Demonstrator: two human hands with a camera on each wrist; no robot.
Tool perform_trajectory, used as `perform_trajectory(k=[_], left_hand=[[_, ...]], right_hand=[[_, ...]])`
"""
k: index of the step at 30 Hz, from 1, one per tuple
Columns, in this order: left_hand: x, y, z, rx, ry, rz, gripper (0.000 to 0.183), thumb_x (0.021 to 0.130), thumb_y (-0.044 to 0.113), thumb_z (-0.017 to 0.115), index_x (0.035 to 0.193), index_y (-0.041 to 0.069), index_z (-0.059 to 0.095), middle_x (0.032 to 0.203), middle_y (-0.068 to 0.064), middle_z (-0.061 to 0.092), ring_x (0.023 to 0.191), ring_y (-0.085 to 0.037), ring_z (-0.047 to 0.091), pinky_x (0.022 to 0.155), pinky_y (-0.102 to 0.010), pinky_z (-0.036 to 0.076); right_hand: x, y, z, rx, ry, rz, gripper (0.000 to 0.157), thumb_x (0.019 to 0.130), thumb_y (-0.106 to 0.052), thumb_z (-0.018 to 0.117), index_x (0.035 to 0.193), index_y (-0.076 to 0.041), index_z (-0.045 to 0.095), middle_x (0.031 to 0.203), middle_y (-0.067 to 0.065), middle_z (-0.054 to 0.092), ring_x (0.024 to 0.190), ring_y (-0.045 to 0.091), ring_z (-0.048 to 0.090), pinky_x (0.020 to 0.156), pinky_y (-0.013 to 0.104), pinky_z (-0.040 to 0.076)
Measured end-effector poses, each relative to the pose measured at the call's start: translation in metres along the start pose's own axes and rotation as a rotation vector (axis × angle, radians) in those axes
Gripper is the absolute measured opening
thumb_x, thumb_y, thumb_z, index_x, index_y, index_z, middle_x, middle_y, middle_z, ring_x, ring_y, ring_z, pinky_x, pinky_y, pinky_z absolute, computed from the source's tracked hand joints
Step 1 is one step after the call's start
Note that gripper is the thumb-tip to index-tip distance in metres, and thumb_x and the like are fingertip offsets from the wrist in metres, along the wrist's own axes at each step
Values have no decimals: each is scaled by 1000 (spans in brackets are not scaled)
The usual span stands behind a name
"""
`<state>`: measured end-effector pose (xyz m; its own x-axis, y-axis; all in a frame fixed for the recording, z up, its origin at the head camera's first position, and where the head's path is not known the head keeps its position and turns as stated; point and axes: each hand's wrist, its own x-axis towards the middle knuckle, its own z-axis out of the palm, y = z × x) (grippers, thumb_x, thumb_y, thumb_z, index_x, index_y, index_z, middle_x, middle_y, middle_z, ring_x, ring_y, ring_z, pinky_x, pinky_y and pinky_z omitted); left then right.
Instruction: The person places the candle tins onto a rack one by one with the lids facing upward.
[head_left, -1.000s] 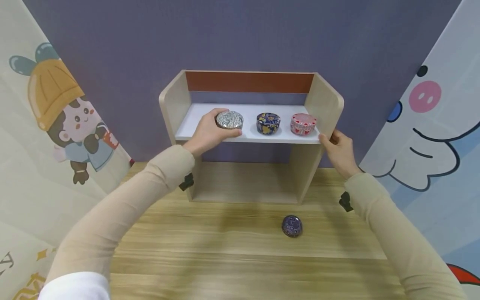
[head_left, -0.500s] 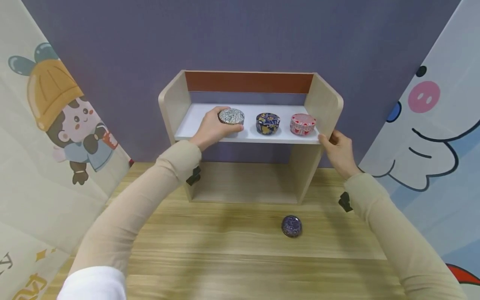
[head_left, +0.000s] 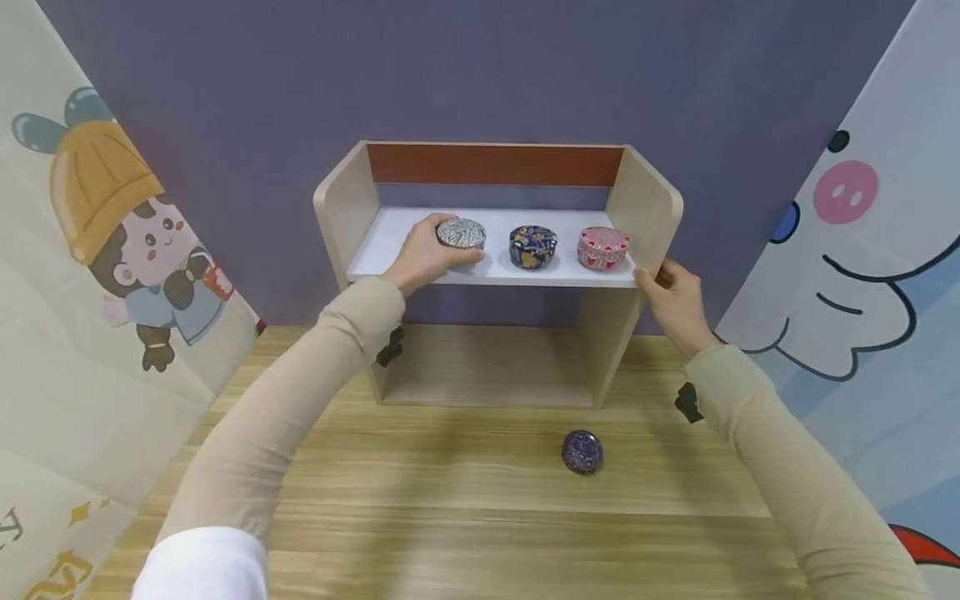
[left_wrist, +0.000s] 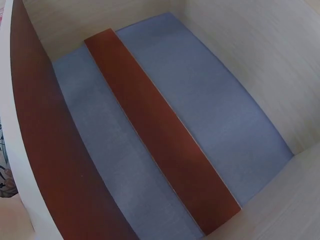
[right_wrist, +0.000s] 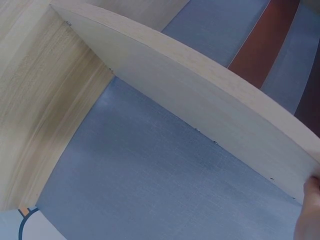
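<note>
My left hand point(head_left: 427, 254) holds a round silver tin with a dark leafy pattern point(head_left: 462, 233) between thumb and fingers, at the left part of the white upper shelf board point(head_left: 495, 281). Whether the tin's base touches the board is hard to tell. To its right stand a navy-and-yellow floral tin point(head_left: 533, 247) and a pink-and-red tin point(head_left: 603, 248). My right hand point(head_left: 675, 304) grips the front edge of the small wooden shelf's right side panel point(head_left: 647, 208), thumb in front and fingers on the outer face. The right wrist view catches only part of that hand point(right_wrist: 310, 210).
A round dark purple tin point(head_left: 582, 452) lies on the wood-grain table point(head_left: 480, 533) in front of the shelf unit. The lower compartment point(head_left: 487, 367) is seen from the front. A grey-blue wall point(head_left: 495, 67) stands behind, with cartoon-printed panels on both sides.
My left forearm has swung to the right, and the silver tin has shifted slightly within my hold. The right hand keeps its grip on the side panel; the other tins stay put.
</note>
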<state>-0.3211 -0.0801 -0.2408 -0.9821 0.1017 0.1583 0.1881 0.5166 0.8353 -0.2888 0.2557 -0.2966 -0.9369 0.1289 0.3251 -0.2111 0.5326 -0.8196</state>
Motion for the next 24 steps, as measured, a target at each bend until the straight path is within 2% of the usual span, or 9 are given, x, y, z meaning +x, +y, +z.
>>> perform_trajectory(k=[9,18,21,24], left_hand=[[-1,-1,0,-17,9,-4,78,69,30,79,133,8,42,126,-9,51,112,-21,50,99,-31,41],[0,-3,1,63,-2,38,78,68,31,79,132,5,43,125,-11,52,113,-23,49,99,-34,40],[1,-3,1,74,-7,39,80,68,32,79,133,5,42,125,-11,52,112,-24,49,99,-34,41],[1,-2,1,85,-17,38,81,69,33,79,134,5,40,127,-12,51,113,-24,49,99,-35,41]], right_hand=[[-1,-1,0,0,5,-13,50,93,-30,50,132,1,46,126,21,54,103,12,56,87,21,49],[0,0,2,-10,2,-8,52,92,-33,50,130,2,47,125,22,55,101,11,55,82,16,47],[0,0,1,-13,2,-5,52,92,-34,50,130,1,47,126,21,55,102,12,55,84,18,47],[-1,0,1,-2,-6,7,53,93,-35,49,132,1,45,128,20,53,107,18,54,91,28,47]])
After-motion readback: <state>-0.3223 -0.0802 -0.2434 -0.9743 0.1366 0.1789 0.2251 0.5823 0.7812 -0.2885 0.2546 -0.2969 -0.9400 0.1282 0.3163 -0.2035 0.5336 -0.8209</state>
